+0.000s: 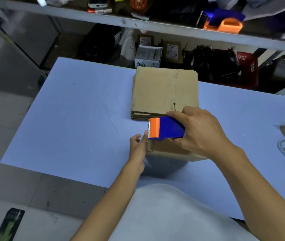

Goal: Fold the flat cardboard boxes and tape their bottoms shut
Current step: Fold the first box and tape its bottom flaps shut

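We are gripping the blue-and-orange tape dispenser in our right hand over the folded box; our left hand, fingers relaxed, is steadying its side. Flat boxes are waiting behind. We should be pressing the tape down evenly along the seam.

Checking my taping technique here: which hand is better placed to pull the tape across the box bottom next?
The right hand. It already grips the tape dispenser over the box. The left hand rests against the box's left side, apparently steadying it.
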